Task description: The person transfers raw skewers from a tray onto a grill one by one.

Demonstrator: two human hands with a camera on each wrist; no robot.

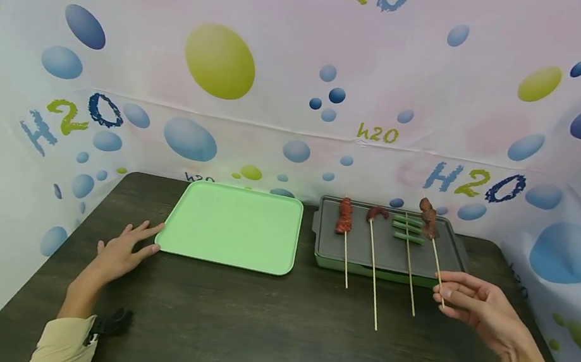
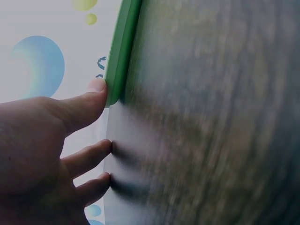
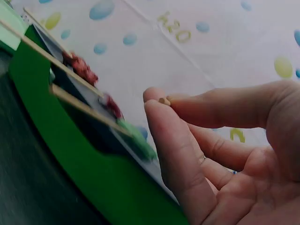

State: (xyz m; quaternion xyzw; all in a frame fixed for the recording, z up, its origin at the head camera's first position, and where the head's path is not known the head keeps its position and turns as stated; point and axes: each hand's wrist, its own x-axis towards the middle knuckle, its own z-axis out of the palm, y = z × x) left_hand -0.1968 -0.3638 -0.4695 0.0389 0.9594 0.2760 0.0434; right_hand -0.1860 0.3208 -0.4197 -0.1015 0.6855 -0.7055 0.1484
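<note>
Even bright light, blurred wrist views

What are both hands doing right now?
Left hand: open, fingertips touching the green tray.
Right hand: pinching the stick end of a meat skewer.

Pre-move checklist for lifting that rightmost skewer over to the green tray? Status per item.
1. Right hand has the rightmost skewer: ok, thumb and fingers pinch the stick's near end.
2. Skewer free of the grill plate: ok by the head view, its meat end is raised above the plate.
3. Neighbours out of the way: ok, the green vegetable skewer and the two other meat skewers lie apart to its left.
4. Green tray bare: ok.
5. Tray steadied: ok, left hand lies flat on the table, a fingertip at the tray corner.
6. Pinch firmness: cannot tell.
</note>
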